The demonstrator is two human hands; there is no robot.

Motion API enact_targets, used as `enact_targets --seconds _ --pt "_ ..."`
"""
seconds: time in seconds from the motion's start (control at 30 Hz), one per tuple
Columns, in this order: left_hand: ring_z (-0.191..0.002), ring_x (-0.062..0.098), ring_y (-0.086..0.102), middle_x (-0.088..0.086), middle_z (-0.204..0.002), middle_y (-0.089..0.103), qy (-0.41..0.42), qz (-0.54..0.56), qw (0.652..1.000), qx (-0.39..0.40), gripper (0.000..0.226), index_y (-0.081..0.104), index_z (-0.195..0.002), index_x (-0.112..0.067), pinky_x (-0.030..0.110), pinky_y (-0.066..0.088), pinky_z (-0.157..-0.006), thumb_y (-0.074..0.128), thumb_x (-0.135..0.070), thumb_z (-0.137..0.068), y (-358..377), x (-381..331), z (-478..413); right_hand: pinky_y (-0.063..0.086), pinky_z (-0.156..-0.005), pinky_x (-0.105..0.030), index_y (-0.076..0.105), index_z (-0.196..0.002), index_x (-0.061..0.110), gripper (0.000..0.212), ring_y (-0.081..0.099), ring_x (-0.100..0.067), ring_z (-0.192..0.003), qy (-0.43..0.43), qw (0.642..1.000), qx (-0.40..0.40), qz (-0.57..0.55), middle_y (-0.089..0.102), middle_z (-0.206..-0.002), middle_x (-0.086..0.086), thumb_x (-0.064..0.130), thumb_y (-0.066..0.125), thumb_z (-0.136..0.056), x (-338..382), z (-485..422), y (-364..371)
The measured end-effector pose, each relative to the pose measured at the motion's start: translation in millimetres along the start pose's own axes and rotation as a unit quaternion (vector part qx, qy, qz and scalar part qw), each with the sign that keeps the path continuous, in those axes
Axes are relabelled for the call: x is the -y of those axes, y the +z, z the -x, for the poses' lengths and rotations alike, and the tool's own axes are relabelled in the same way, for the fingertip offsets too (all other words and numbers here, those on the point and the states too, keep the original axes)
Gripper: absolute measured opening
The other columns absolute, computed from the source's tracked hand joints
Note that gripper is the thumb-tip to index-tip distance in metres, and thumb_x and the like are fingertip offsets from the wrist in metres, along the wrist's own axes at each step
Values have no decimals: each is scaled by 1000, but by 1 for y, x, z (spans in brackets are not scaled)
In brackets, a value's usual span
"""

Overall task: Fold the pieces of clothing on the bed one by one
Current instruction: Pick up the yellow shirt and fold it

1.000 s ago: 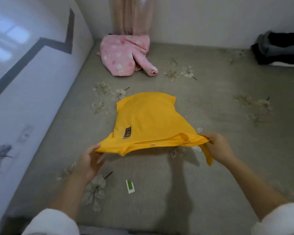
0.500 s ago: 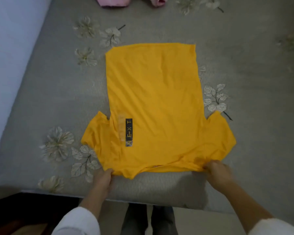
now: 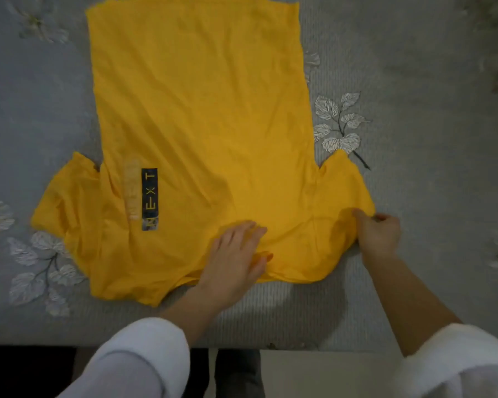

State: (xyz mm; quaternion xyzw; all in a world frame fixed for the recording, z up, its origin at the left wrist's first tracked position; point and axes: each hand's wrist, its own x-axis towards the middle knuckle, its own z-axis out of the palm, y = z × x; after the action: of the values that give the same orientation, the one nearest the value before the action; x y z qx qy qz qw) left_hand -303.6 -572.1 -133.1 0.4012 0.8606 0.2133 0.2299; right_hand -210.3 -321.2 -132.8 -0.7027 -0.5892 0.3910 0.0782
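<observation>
A: Where is the shirt [image 3: 199, 110]?
B: Spread flat on the bed [image 3: 431, 179]; collar end at the near edge, hem toward the far side; a black label [image 3: 149, 199] sits beside the sleeve on the left.
A: And the hands?
B: The left hand [image 3: 236, 254] lies on the collar area, fingers straight, pressing down; the right hand [image 3: 378, 234] pinches the edge of the other sleeve.

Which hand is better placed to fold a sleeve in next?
Probably the right. The right hand pinches a sleeve; the left hand lies flat on the shirt, away from the other sleeve.
</observation>
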Motion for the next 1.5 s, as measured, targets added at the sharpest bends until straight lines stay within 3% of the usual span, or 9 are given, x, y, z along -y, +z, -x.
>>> enact_targets --seconds 0.23,0.4,0.53,0.77,0.97,1.13,1.27,1.37,1.5 --pt "-70 16 66 -3 -77 68 261 -23 961 87 20 71 -96 -21 26 51 -61 55 -29 -87 44 -26 19 34 -52 -30 51 -71 10 14 41 -18 -62 14 997 21 -70 41 -67 -6 10 64 -79 -14 -16 -11" --pt "-120 25 55 7 -132 57 162 -124 978 51 47 55 -133 -25 37 46 -95 49 -38 -88 50 -21 10 38 -59 -32 50 -82 11 12 44 -18 -66 97 973 72 -199 43 -74 -6 5 60 -80 -12 -9 -21" --pt "-144 34 19 12 -157 19 99 -181 975 86 64 29 -149 -31 53 25 -113 44 -54 -91 55 -19 6 32 -53 -24 42 -64 16 27 39 -6 -55 -113 991 -6 -73 39 -62 1 5 61 -79 3 24 -12" --pt "-138 34 35 15 -146 43 96 -179 975 93 58 53 -135 -28 54 33 -108 53 -52 -81 54 -21 6 43 -70 -26 48 -121 24 37 57 -10 -87 -386 863 298 132 58 -107 9 23 64 -88 3 86 10" --pt "-132 29 45 7 -138 54 86 -195 968 132 63 56 -130 -40 50 40 -105 64 -57 -70 56 -23 8 17 -115 -41 27 -149 16 59 12 -23 -147 -451 789 238 342 18 -159 -6 34 48 -97 1 59 38" --pt "-135 23 41 0 -141 51 112 -206 961 146 47 53 -122 -58 43 34 -111 29 -49 -83 48 -29 11 1 -117 -46 -2 -151 39 78 -14 -21 -147 -483 700 261 457 -10 -161 3 59 44 -91 25 38 66" --pt "-146 20 9 3 -157 22 101 -28 978 180 41 53 -132 -25 36 6 -116 48 -23 -92 35 -4 18 0 -117 -45 -13 -146 46 87 -16 -20 -146 -461 663 280 519 -19 -159 6 65 47 -85 35 36 62" --pt "-121 22 45 4 -124 57 -27 150 988 0 32 65 -117 -15 35 37 -99 53 -10 -88 6 25 36 3 -117 -46 -4 -151 37 90 -14 -19 -147 -447 679 285 507 -14 -160 5 56 55 -86 34 52 61" --pt "-111 16 43 2 -115 60 -248 176 916 -263 33 65 -111 -17 21 31 -100 53 -11 -81 -46 87 60 6 -117 -42 8 -152 31 79 -7 -16 -148 -497 689 282 445 -3 -161 5 47 55 -90 28 101 86"
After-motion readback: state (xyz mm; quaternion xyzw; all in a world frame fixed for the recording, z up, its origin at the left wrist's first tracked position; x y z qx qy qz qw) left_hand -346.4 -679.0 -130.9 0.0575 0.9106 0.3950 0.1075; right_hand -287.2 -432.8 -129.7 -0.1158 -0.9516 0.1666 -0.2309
